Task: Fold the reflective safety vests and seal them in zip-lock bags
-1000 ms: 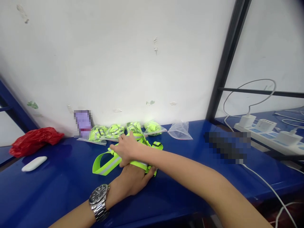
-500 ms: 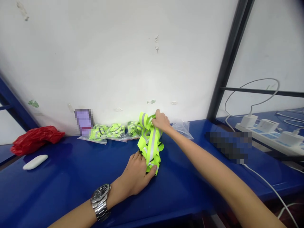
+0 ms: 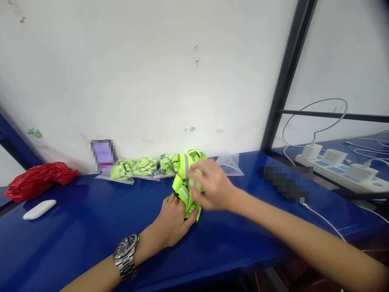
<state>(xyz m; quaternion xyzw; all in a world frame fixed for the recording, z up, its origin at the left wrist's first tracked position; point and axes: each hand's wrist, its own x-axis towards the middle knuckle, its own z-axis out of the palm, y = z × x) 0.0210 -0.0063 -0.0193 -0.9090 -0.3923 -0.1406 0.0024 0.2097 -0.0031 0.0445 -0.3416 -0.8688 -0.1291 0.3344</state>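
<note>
In the head view, the folded neon-yellow reflective vest [image 3: 185,182] sits bunched on the blue table [image 3: 60,243], its grey reflective stripes showing. My left hand [image 3: 172,223] lies against the vest's near side, fingers curled in narrowly and touching it, with the steel wristwatch [image 3: 126,255] on that wrist. My right hand [image 3: 212,184] is over the vest's right side, its fingers blurred where they overlap the fabric, so I cannot tell whether they grip it or only brush it. Just left of the vest, against the white wall [image 3: 152,73], lie zip bags of packed yellow vests [image 3: 133,168]; just right of it is a clear zip bag [image 3: 230,165]. Well left of the vest are a red plastic bag [image 3: 39,182] and a white oval object [image 3: 39,209]. Well right of it lies a pixelated object [image 3: 285,184], and beyond that a white power strip [image 3: 337,170] with a charger [image 3: 311,152] plugged in.
</note>
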